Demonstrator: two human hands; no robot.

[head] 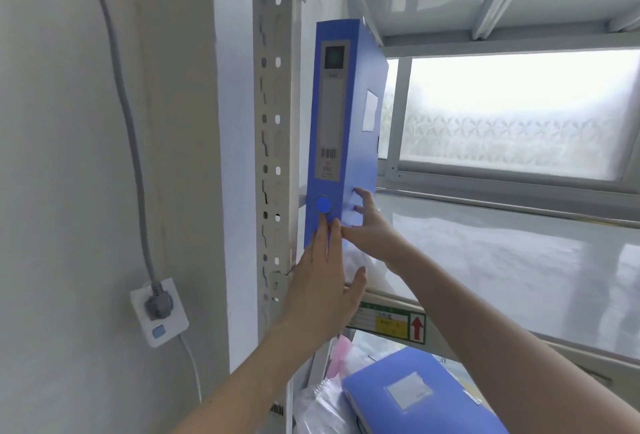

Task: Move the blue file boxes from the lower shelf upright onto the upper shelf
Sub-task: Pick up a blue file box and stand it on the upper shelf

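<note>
Now | left hand (322, 281) open, flat on upright blue file box (346, 122) spine | right hand (370, 225) open, fingers spread against its side

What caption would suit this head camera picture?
Both hands, left hand and right hand, steady an upright blue file box on the upper shelf.

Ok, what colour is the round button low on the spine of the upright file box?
Blue, a shade deeper than the file box itself; the button shows clearly in the head view.
</note>
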